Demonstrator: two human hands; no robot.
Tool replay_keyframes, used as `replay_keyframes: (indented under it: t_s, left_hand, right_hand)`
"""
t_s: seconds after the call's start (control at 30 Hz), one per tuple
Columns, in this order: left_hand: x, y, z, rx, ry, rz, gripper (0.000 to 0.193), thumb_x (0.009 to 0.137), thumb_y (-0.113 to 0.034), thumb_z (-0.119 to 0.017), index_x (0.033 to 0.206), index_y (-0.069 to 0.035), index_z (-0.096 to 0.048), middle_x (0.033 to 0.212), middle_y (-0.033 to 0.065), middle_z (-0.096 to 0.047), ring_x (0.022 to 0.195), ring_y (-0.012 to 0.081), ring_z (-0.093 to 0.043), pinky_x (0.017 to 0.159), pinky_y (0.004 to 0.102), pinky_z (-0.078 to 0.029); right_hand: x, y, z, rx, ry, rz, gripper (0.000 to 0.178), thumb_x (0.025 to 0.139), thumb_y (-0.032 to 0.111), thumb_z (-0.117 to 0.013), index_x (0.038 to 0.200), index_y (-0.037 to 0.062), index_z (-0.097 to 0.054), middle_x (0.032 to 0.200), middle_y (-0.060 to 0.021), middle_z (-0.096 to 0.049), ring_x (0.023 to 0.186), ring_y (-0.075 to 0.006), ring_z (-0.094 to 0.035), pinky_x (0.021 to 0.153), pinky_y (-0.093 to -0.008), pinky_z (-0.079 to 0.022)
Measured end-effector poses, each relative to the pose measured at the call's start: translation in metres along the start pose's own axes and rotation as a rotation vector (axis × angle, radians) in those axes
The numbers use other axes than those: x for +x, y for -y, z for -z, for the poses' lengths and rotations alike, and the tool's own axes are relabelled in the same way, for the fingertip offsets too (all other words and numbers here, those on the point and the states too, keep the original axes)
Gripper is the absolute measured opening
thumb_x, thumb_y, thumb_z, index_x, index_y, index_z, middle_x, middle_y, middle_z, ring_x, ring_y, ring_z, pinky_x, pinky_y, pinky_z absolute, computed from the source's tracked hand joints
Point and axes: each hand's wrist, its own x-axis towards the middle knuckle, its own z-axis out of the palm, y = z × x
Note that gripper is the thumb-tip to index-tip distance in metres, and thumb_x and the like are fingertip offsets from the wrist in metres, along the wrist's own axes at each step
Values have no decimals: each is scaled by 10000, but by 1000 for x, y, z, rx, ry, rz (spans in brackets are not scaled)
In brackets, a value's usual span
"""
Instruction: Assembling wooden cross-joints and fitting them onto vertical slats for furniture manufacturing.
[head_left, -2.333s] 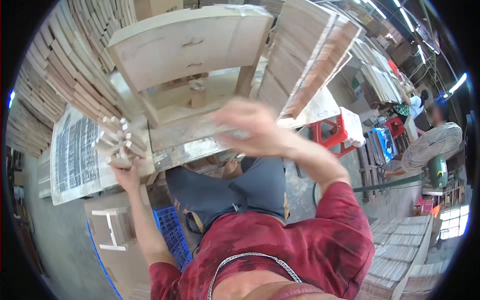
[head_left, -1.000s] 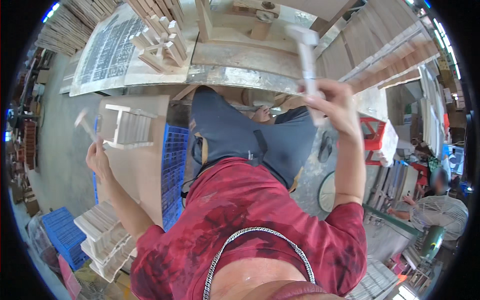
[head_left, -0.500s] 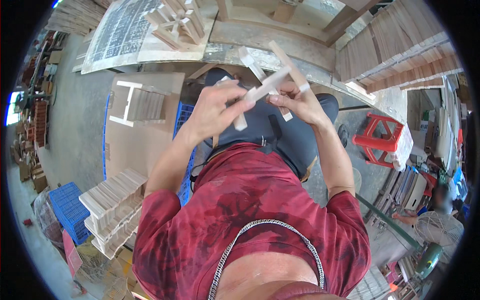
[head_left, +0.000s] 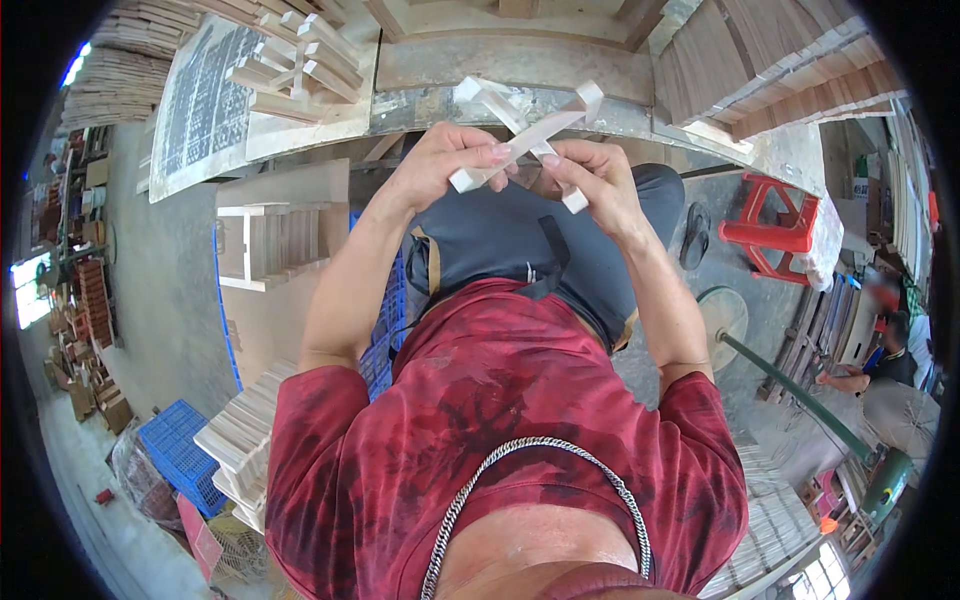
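Two pale wooden pieces with blocky ends cross in an X above my lap, at the front edge of the workbench. My left hand (head_left: 440, 170) pinches the lower left end of one wooden piece (head_left: 560, 122), the upper of the two. With fingers and thumb, my right hand (head_left: 603, 185) grips the lower right part of the other wooden piece (head_left: 492, 98), which passes beneath. Whether the two are joined at the crossing, I cannot tell. Some of my fingers are hidden behind the wood.
Cross-shaped wooden assemblies (head_left: 300, 75) stand on the workbench (head_left: 520, 65) at the far left. Stacked H-shaped pieces (head_left: 290, 240) lie on cardboard to my left, with more stacked wood (head_left: 240, 430) nearer me. Boards (head_left: 760, 70) are piled far right; a red stool (head_left: 770, 235) stands below them.
The two wooden pieces, earlier tilted and apart in places, now cross in a flatter X. Both hands have moved slightly away from my body, and the view has shifted.
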Motion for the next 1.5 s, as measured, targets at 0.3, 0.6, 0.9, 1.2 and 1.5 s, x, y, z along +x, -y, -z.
replay_keyframes:
  t_s: [0.3, 0.6, 0.9, 1.2, 1.5]
  left_hand:
    - [25, -13, 22, -232, -98, 42, 267, 923, -177, -721, 1051, 57, -713, 871, 123, -743, 807, 207, -717, 760, 331, -569]
    - [40, -37, 4, 678, -703, -619, 305, 868, -238, -771, 1006, 23, -696, 811, 189, -710, 724, 308, -712, 676, 380, -546]
    - [124, -86, 61, 875, -731, -474, 392, 880, -324, -734, 924, 62, -683, 795, 256, -686, 784, 421, -686, 729, 467, -529]
    - [138, -95, 81, 923, -716, -337, 351, 884, -287, -688, 972, 53, -691, 968, 292, -699, 950, 463, -674, 860, 511, -539]
    - [139, -107, 67, 892, -708, -319, 346, 877, -263, -703, 973, 69, -687, 945, 300, -695, 944, 466, -673, 847, 519, -543]
  right_hand:
    - [49, -12, 7, 170, -96, 69, 294, 956, 227, -648, 972, -59, -713, 795, -88, -692, 636, -129, -607, 568, -258, -438]
    - [116, 18, 1, 113, -450, 254, 507, 1041, 385, -399, 1259, -58, -513, 696, -178, -681, 541, -164, -592, 486, -274, -424]
    - [213, 41, 29, 87, -532, 395, 381, 1015, 254, -398, 1159, -77, -520, 814, -202, -678, 605, -247, -666, 514, -340, -497]
    - [230, 62, 24, -263, -699, 278, 428, 1031, 292, -345, 978, -78, -555, 895, -283, -659, 638, -352, -672, 626, -449, -536]
    - [243, 41, 48, -353, -798, 336, 429, 1052, 338, -369, 978, -58, -519, 830, -247, -658, 746, -367, -671, 740, -463, -503]
